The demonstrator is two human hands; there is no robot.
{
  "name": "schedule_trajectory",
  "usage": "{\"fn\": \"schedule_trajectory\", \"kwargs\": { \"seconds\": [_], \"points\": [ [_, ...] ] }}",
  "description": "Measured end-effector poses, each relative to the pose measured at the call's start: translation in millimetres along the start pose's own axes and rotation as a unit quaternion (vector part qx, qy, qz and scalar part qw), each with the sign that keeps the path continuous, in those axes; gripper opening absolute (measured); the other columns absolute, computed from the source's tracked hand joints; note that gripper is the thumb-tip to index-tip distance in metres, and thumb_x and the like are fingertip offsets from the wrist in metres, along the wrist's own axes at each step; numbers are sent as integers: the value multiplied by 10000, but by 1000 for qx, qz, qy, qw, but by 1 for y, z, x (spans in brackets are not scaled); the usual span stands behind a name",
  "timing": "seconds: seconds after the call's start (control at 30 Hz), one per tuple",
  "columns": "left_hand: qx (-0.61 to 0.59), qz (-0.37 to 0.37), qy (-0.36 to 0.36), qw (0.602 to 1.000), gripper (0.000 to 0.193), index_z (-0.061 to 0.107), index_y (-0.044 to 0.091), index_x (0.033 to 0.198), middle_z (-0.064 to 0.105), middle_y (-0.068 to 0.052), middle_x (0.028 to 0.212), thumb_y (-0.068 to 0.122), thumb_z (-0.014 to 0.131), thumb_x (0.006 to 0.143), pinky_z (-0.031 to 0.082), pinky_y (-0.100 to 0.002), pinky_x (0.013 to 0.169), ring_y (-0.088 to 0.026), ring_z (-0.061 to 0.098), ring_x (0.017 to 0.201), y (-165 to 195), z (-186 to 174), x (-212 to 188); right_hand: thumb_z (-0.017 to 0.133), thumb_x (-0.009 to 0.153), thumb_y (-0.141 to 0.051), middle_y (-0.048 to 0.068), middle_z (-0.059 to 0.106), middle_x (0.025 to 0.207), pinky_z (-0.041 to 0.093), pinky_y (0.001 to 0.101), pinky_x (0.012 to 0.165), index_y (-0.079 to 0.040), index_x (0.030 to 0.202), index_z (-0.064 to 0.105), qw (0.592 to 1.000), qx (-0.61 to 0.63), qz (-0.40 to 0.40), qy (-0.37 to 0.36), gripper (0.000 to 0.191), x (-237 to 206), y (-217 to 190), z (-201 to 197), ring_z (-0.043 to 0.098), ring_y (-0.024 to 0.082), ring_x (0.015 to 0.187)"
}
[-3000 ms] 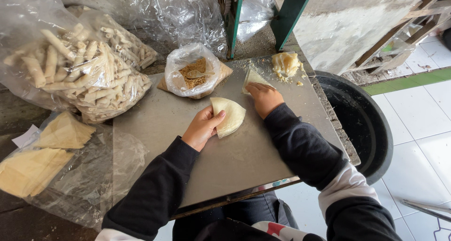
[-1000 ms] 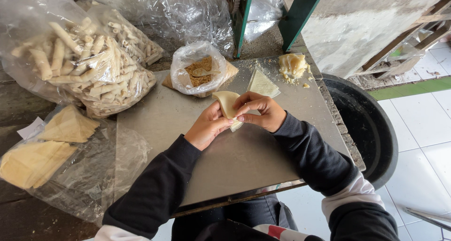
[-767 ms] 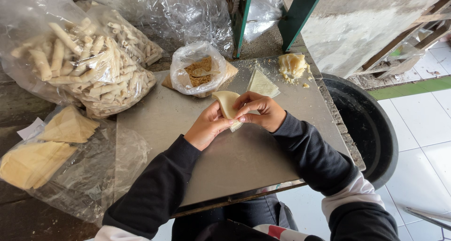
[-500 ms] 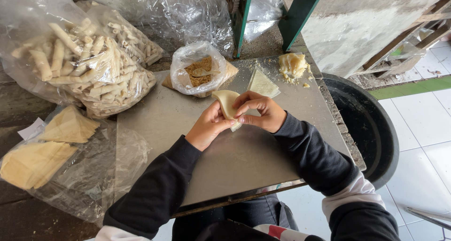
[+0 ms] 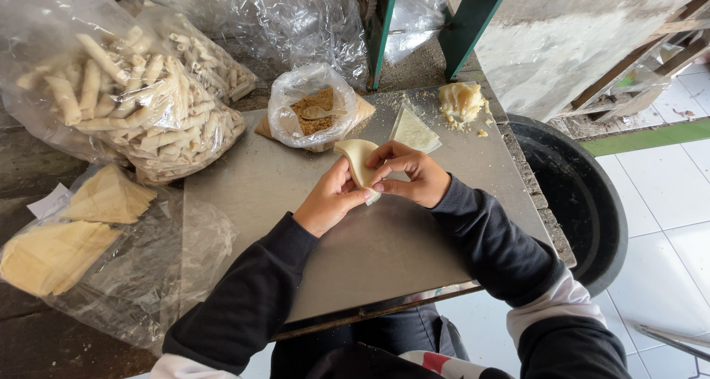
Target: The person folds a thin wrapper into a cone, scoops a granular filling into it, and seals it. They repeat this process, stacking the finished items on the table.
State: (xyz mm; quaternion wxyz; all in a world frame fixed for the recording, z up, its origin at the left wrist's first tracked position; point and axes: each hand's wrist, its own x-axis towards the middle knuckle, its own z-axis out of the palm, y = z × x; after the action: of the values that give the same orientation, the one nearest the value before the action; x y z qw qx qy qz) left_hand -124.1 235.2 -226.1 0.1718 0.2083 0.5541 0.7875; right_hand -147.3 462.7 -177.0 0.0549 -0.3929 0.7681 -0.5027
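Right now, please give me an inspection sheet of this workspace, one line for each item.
Surface: grey metal board, crumbs near its far right corner.
Job's things: pale wrapper, partly folded, held above the board.
Clutter: bag of filling with a spoon; spare wrapper; dough lump; bags of finished rolls; wrapper stacks on plastic.
Grippers: left hand and right hand both pinch the wrapper.
Cables: nothing seen.
Surroundings: black tub, green frame, white tiles.
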Motion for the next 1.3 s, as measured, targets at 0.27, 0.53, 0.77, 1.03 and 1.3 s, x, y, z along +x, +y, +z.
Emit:
{"fn": "schedule_trajectory", "kwargs": {
  "seconds": [0.27, 0.53, 0.77, 1.03, 1.3],
  "points": [
    [53, 16, -16, 998, 678, 331, 7, 1504, 524, -92, 1382, -50, 647, 906, 493, -332, 1078, -179, 538, 1323, -4, 1, -1, 801, 829, -86, 94, 640, 1206, 472, 359, 1061, -56, 968, 798, 1000, 0, 7, 11, 142, -3, 5, 3, 618, 221, 1147],
    [17, 29, 10, 999, 540, 433, -7, 1448, 596, -88, 1307, -4, 615, 940, 518, -322, 1022, -156, 595, 1212, -13, -5, 4, 710, 961, -130, 65, 633, 1169, 489, 334, 991, -31, 1016, 681, 999, 34, 10, 35, 117, -4, 15, 7, 608, 183, 1087],
    [2, -10, 136, 991, 318, 607, 19, 1250, 691, -43, 1109, 130, 685, 963, 543, -264, 835, -88, 650, 984, -16, -9, 3, 803, 901, -282, 54, 597, 1164, 463, 311, 897, -53, 1190, 573, 996, -18, -63, 68, 435, -2, 1, 26, 555, 164, 1008],
    [-52, -7, 157, 986, 300, 613, 26, 1249, 704, -37, 1095, 162, 688, 992, 536, -268, 794, -77, 650, 950, -16, -2, 3, 795, 910, -205, 84, 626, 1171, 484, 330, 868, -42, 1113, 740, 985, -56, 33, 161, 267, -2, 11, 32, 576, 202, 1004],
    [-63, -26, 136, 988, 329, 624, 26, 1272, 716, -51, 1151, 110, 689, 961, 567, -282, 906, -103, 684, 1030, -8, 3, 1, 577, 979, -177, 149, 682, 1138, 546, 387, 953, 1, 1266, 579, 786, 479, 136, 366, 338, 4, 58, -26, 672, 246, 1017]
  ]
}}
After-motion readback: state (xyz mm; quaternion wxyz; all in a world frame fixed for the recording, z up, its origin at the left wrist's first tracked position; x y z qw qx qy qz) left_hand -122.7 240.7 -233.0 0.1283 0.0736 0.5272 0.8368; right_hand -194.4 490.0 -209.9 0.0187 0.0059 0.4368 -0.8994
